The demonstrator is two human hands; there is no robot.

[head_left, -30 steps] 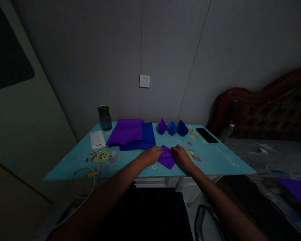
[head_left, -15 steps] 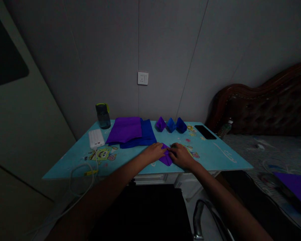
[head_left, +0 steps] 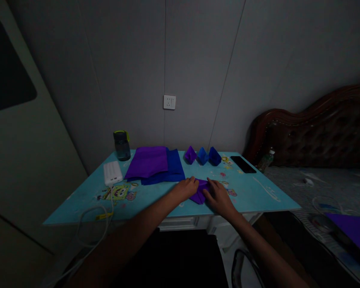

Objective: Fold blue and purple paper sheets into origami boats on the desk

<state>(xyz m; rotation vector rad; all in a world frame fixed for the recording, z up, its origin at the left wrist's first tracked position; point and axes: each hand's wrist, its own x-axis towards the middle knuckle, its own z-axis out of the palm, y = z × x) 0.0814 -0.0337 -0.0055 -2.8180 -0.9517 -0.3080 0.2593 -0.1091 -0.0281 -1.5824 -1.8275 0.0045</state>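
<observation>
A folded piece of purple paper (head_left: 199, 196) lies near the front edge of the blue table, between my two hands. My left hand (head_left: 186, 188) grips its left side, fingers curled together at the paper's upper edge. On the right side, my right hand (head_left: 218, 197) has its thumb and forefinger closed on the paper. Behind them stand three folded paper boats: a purple one (head_left: 190, 155), a blue one (head_left: 203, 156) and a dark blue one (head_left: 215, 156).
Purple sheets (head_left: 150, 160) overlap dark blue sheets (head_left: 176, 166) at the back left. A dark bottle (head_left: 121, 146), a white power bank (head_left: 112, 173) with a cable and a black phone (head_left: 243, 164) also lie or stand on the table (head_left: 156, 200). A bed headboard (head_left: 312, 138) is at right.
The purple paper's top edge now shows straighter and flatter, and my right hand's fingers have shifted along it. The whole view has tilted slightly, so the table appears lower.
</observation>
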